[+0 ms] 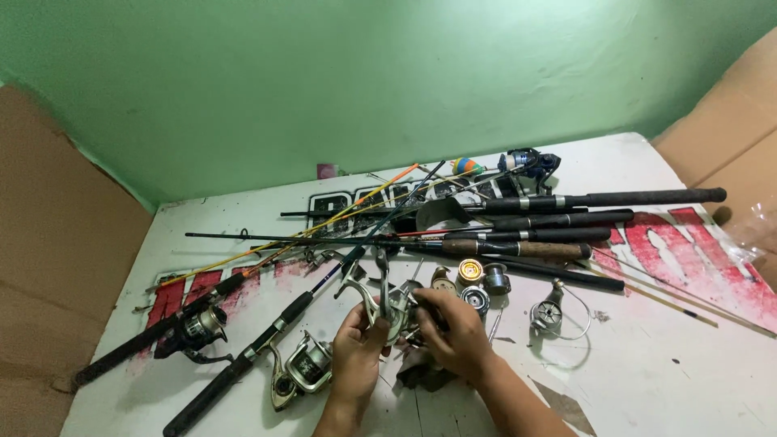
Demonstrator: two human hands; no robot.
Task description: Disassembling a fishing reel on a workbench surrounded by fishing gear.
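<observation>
We hold a silver spinning reel (391, 306) between both hands, low over the white surface (664, 372) and just in front of the pile of fishing rods (518, 235). Our left hand (354, 350) closes its grip around the reel's foot and stem from the left, fingers curled tight on it; our right hand (456, 330) wraps its grip over the reel's body from the right, fingertips pressed on the metal, so neither hand is open. The reel sits tilted, its stem pointing up toward the rods. Just behind the reel lie three loose spools (477, 283), close together, and to the right of the reel, a little apart, lies another small reel with a wire bail (552, 314). Left of the reel, two rods with mounted reels (243, 356) lie slanted across the surface. Behind the rod pile rises a green wall (324, 81), with brown cardboard (48, 243) at the left side
</observation>
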